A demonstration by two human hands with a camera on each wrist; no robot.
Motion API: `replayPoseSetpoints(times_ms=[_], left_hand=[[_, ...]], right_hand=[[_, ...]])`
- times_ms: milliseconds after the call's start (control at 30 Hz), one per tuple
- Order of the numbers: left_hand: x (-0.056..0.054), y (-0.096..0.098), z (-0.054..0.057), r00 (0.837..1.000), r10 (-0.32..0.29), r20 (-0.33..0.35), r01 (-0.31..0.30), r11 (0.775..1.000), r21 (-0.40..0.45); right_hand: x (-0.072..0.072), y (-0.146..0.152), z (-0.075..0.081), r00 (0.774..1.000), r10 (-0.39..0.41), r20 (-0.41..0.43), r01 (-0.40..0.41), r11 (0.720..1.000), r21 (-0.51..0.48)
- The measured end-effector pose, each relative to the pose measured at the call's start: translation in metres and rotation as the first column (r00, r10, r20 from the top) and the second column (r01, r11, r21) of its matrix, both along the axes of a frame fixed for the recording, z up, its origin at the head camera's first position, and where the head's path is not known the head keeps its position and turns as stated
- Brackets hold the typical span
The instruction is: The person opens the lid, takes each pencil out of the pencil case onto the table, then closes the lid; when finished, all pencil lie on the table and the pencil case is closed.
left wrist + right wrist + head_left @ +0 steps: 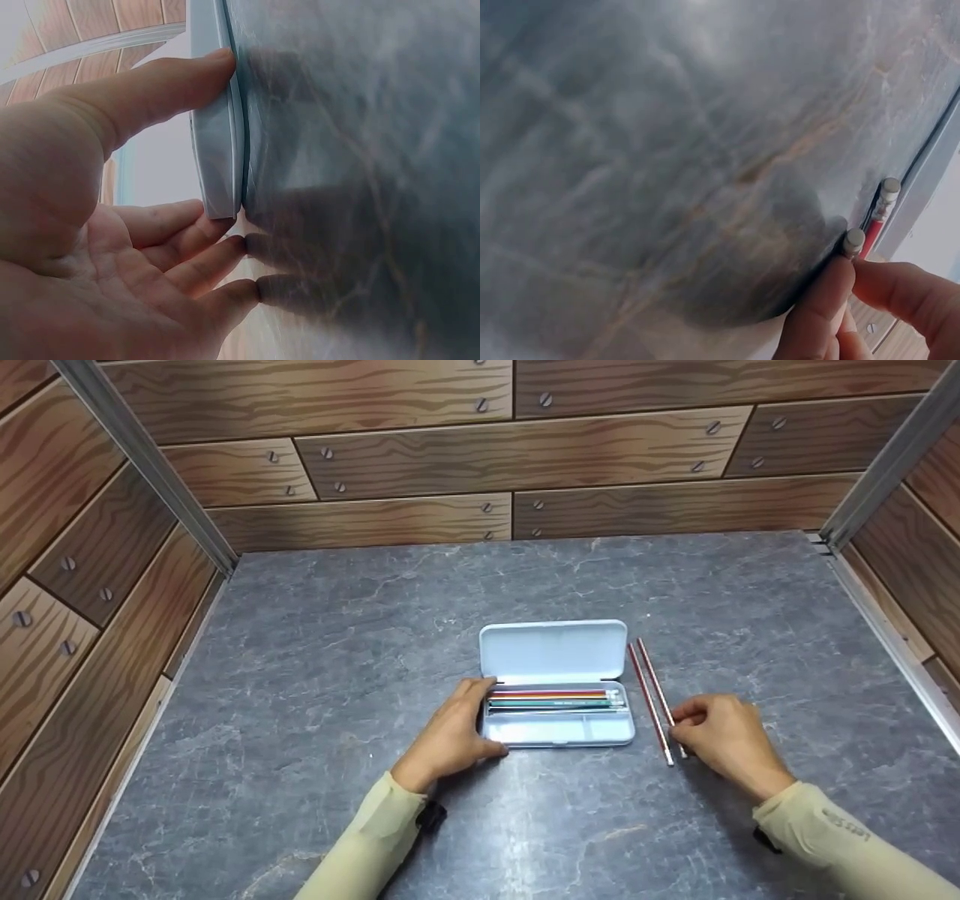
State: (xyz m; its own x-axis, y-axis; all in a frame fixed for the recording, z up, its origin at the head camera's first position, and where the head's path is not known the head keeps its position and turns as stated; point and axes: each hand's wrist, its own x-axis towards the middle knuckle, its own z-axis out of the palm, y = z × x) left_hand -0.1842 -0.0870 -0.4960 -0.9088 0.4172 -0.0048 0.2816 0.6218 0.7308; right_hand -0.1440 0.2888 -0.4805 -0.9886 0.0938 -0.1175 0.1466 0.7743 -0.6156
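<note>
A pale blue pencil case (553, 652) lies with its lid hinged back. Several coloured pencils (551, 698) are side by side in its rear compartment. My left hand (448, 733) holds the case's left end, thumb at the near corner and fingers behind. The left wrist view shows the thumb (180, 79) against the case's side wall (214, 161). To the right of the case, my right hand (724, 739) pinches a red-and-silver pencil (651, 667) near its eraser end (854, 241). A second red pencil (649, 697) lies just left of it, eraser towards me.
The case's front compartment (536, 729) has a small divider towards its right. A grey marbled tabletop (337, 660) lies under everything. Wood-patterned walls (420, 457) with metal corner posts (161, 472) stand at the back and sides.
</note>
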Motion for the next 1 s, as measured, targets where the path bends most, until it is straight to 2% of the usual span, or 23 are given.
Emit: replayPoseSetpoints(times_ms=[200, 300, 433, 600, 733, 833, 1000], left_hand=[[0.000, -0.001, 0.000, 1.000, 0.006, -0.008, -0.006, 1.000, 0.006], [0.001, -0.001, 0.001, 1.000, 0.007, 0.000, -0.007, 1.000, 0.003], [0.000, 0.000, 0.001, 1.000, 0.009, 0.012, -0.009, 1.000, -0.007], [0.001, 0.001, 0.000, 1.000, 0.009, 0.018, -0.009, 1.000, -0.015], [0.001, 0.001, 0.000, 1.000, 0.007, 0.020, -0.007, 1.000, -0.016], [0.000, 0.001, 0.000, 1.000, 0.007, 0.016, -0.007, 1.000, -0.018], [-0.001, 0.001, 0.000, 1.000, 0.006, 0.011, -0.005, 1.000, -0.021]], right_hand=[[-0.002, -0.001, 0.002, 1.000, -0.003, 0.030, 0.004, 1.000, -0.022], [-0.004, -0.001, 0.006, 1.000, -0.003, 0.014, 0.003, 1.000, -0.017], [-0.010, -0.004, 0.014, 0.995, -0.008, -0.099, 0.010, 1.000, 0.016], [-0.018, -0.018, 0.027, 0.969, -0.022, -0.245, 0.026, 1.000, 0.010], [-0.023, -0.035, 0.037, 0.951, 0.006, -0.308, -0.018, 0.999, -0.035], [-0.029, -0.046, 0.044, 0.947, 0.040, -0.320, -0.066, 0.995, -0.072], [-0.035, -0.058, 0.046, 0.938, 0.096, -0.334, -0.142, 0.983, -0.117]])
